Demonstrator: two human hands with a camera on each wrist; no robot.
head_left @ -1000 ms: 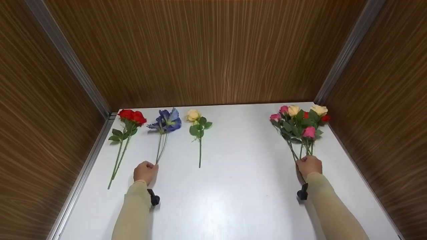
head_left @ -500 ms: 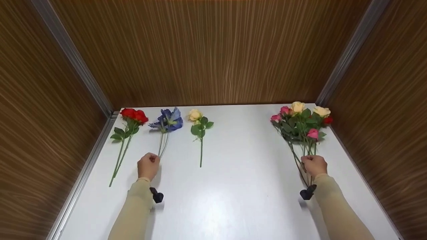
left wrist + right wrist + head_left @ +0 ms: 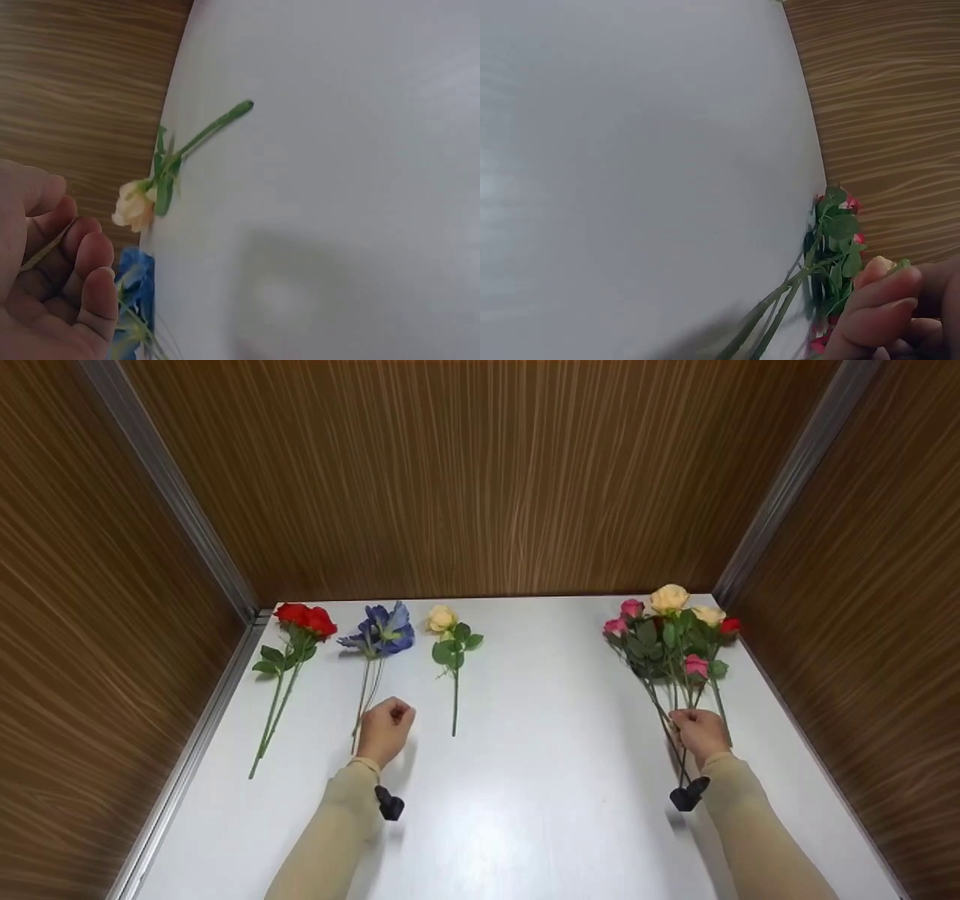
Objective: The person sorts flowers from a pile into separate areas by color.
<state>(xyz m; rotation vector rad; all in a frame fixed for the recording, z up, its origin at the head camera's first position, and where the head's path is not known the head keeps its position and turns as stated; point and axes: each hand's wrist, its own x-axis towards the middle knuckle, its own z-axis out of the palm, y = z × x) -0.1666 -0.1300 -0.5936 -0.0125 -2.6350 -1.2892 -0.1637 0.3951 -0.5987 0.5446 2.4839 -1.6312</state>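
In the head view my left hand (image 3: 386, 729) is over the lower stems of the blue flowers (image 3: 386, 630), left of a single pale yellow rose (image 3: 441, 619). Its fingers are loosely curled and hold nothing, as the left wrist view shows; there the yellow rose (image 3: 135, 204) lies beyond the fingertips. At the right, my right hand (image 3: 701, 735) pinches the stem of a pale yellow rose (image 3: 669, 598) between thumb and finger, its bloom over a bunch. Pink roses (image 3: 631, 608), a red rose (image 3: 730, 626) and another yellow rose (image 3: 709, 616) lie around it.
Two red roses (image 3: 306, 620) lie at the far left of the white table (image 3: 525, 780). Wood-grain panels (image 3: 480, 480) stand behind and at both sides, with metal strips (image 3: 180, 502) at the corners. Loose stems (image 3: 761, 319) run beside my right hand.
My left hand has moved right, away from the blue flowers' stem ends. My right hand has shifted slightly, and the yellow rose it holds has come up above the other blooms.
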